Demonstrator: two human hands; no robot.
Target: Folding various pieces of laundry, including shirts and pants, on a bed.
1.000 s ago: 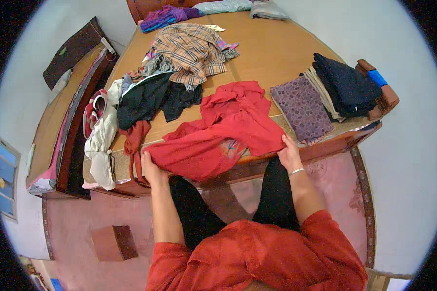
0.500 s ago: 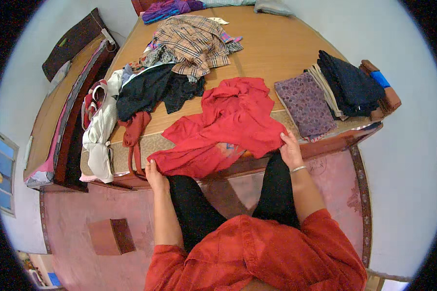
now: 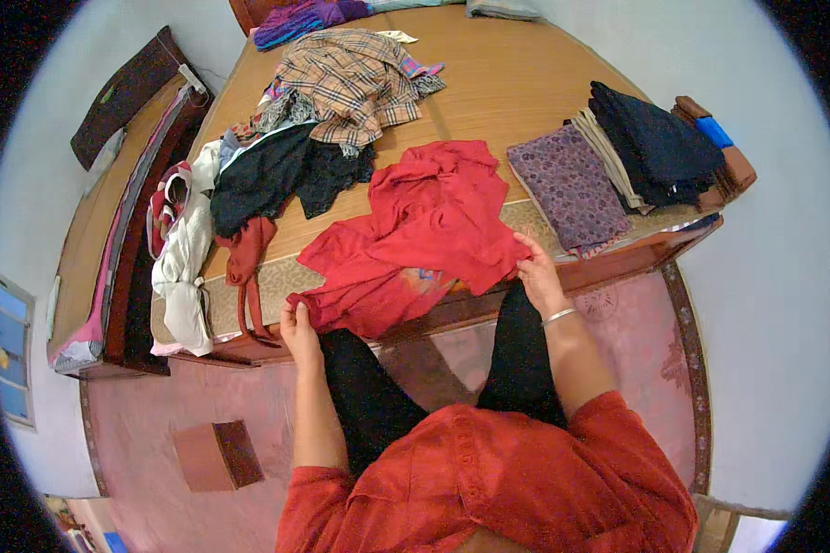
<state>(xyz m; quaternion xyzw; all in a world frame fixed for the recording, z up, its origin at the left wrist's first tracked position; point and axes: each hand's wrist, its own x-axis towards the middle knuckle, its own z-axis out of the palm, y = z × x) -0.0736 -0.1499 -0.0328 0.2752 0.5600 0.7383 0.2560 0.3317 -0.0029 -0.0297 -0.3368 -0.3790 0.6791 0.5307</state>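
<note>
As both arms reach forward from the lower edge: a person in a red top sits at a wooden bed platform (image 3: 489, 83) strewn with clothes.
Left hand: the left hand (image 3: 300, 330) is raised at the platform's near edge, fingers pinched on the lower left corner of a crumpled red cotton garment (image 3: 415, 230).
Right hand: the right hand (image 3: 537, 276), a thin bangle at the wrist, has its fingers closed on the garment's right hem, just beside the platform's edge.
Red garment: it lies bunched on the near part of the platform, its lower edge drooping over the rim between the two hands and above the black-trousered knees.
To the right: a folded purple patterned cloth (image 3: 570, 189) lies near the right hand, with a stack of folded dark and brown clothes (image 3: 659, 147) just beyond it.
To the left: a loose black garment (image 3: 277, 175) and a heap of white and pink clothes (image 3: 184, 249) spill toward the platform's left side; a rust-coloured strap (image 3: 244, 267) hangs over the rim close to the left hand.
Far side: a beige checked shirt (image 3: 350, 83) lies in a rumpled pile, and a purple cloth (image 3: 295, 18) sits at the far edge.
Floor: a small brown box (image 3: 217, 454) stands on the pink floor beside the left forearm.
</note>
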